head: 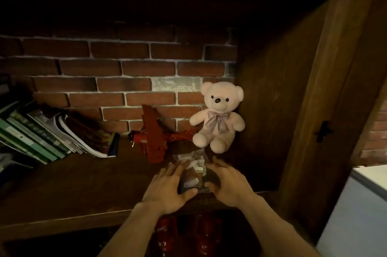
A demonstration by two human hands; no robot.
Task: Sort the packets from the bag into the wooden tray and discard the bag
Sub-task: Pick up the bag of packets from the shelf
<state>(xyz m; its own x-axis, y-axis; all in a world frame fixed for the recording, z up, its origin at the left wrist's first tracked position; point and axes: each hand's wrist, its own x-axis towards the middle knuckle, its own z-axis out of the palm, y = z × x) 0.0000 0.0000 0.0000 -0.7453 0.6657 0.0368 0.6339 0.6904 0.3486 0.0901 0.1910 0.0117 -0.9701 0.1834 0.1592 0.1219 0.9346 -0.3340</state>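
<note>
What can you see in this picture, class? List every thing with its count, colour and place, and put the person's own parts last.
Teddy bear: one, cream with a pale bow, sitting at the right end of the shelf against the side panel.
Toy plane: one, red, on the shelf left of the bear.
Books: a leaning row, count unclear, mostly green and white, left end of the shelf.
Brick wall: one, red-brown, behind the shelf.
Shelf: one, dark wood.
Bag of packets: one, clear, white and brown packets inside, front of the shelf between the hands.
Hands: two, left hand and right hand, spread open on either side of the bag.
</note>
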